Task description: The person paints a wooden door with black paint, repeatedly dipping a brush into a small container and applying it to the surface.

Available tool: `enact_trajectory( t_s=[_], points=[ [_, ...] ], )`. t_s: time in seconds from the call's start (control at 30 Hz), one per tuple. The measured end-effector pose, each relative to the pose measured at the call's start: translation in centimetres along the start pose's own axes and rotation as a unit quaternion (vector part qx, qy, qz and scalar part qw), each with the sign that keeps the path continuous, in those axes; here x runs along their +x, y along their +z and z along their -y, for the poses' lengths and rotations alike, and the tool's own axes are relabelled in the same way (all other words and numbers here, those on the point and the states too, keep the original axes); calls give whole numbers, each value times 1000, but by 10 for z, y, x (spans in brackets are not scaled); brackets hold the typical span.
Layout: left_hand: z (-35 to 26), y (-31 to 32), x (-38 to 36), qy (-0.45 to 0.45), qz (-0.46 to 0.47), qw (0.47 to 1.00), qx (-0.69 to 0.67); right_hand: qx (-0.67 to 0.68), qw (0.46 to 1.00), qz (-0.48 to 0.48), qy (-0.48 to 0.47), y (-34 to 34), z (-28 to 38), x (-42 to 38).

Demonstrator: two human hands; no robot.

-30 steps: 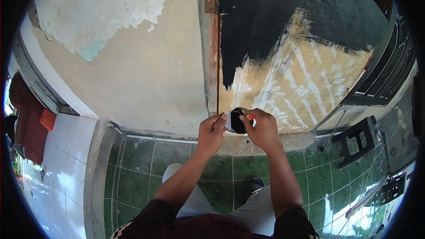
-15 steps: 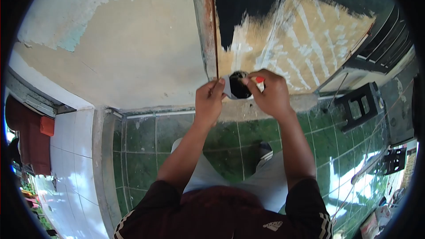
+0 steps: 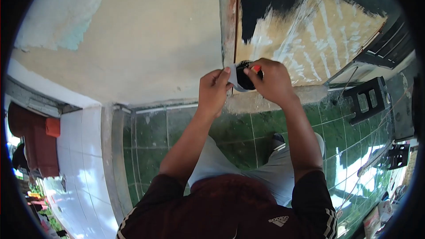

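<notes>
My left hand [image 3: 214, 90] pinches the pale grey rim of a small paint container [image 3: 233, 79], with the thumb on top. Black paint [image 3: 244, 79] fills the inside of the container. My right hand [image 3: 272, 81] is closed over the container's right side, its fingers gripping a paintbrush whose red handle end [image 3: 256, 68] shows between them. The bristles are hidden by the fingers and the dark paint. Just beyond my hands stands a door-like panel [image 3: 305, 40], partly coated black above bare tan with white streaks.
A beige wall [image 3: 155, 48] with peeling patches rises on the left, beside a worn wooden post [image 3: 229, 17]. Green floor tiles [image 3: 230, 128] lie below. A black plastic step stool [image 3: 365, 99] stands at right. A red-brown cloth [image 3: 37, 146] hangs at far left.
The view has turned slightly left, so the wall and panel sit farther right. Both hands still hold the container and brush, and the red handle end has shifted closer to the right fingers.
</notes>
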State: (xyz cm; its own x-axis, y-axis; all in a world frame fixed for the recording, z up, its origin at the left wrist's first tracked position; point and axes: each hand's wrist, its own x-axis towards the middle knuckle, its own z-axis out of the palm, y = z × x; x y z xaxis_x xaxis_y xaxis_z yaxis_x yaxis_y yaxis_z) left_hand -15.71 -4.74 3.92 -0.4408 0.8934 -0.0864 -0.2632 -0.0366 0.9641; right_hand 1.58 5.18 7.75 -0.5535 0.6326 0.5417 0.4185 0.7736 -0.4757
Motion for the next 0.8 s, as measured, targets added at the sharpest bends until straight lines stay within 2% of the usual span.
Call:
enact_trajectory(
  t_s=[0.07,0.2,0.33,0.47,0.5,0.63,0.73,0.8],
  points=[
    [-1,-4,12,1,15,1000,1,-19,1000,15,-1,3,3,7],
    [-9,-9,18,-10,29,1000,-5,-11,999,-32,20,2,12,15],
    [-5,-13,28,-6,45,999,-7,-34,999,0,8,3,8,20],
    [-7,-10,24,-15,35,999,-26,31,995,-80,52,-32,29,25],
    [-8,-9,23,-18,31,999,-14,23,994,-110,11,-35,30,23],
    [-15,4,25,-6,19,1000,-13,38,999,-25,-12,-32,20,8],
    [-17,13,24,5,7,1000,-9,86,994,-69,-20,-47,22,2],
    [-17,18,24,11,-3,1000,-4,89,994,-31,-62,-53,15,1]
  ],
)
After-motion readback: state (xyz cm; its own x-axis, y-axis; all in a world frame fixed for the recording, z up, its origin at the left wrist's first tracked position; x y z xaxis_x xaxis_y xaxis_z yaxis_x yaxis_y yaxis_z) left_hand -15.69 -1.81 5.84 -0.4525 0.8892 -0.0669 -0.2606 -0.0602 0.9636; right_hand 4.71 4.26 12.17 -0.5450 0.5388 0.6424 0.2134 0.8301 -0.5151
